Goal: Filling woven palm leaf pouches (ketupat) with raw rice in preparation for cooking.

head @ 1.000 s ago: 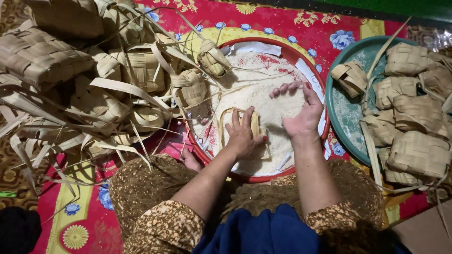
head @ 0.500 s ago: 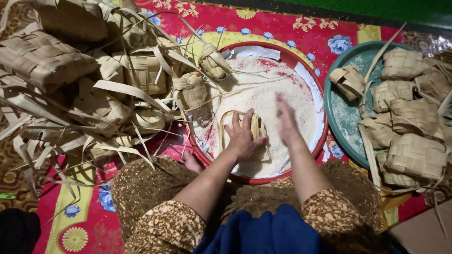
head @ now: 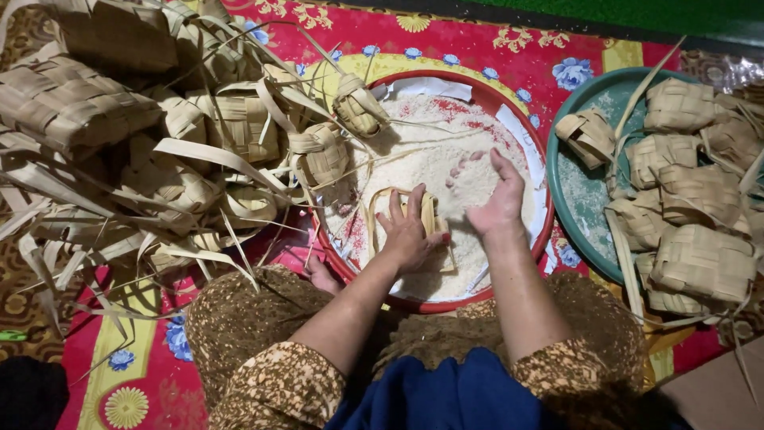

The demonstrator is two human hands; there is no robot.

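- A red floor mat (head: pixel 509 56) with yellow bands and blue flower prints covers the middle of the floor.
- A brown patterned carpet (head: pixel 20 306) shows at the left edge.
- A green strip (head: pixel 637 12) runs along the top.
- A cardboard corner (head: pixel 716 394) sits lower right.
- Light is warm, even.

A small woven palm-leaf pouch (head: pixel 414 219), pale tan with its mouth open, lies flat on the heap of white rice (head: pixel 430 163) near the middle of the red basin (head: pixel 535 239). The rice fills the basin almost to its rim.
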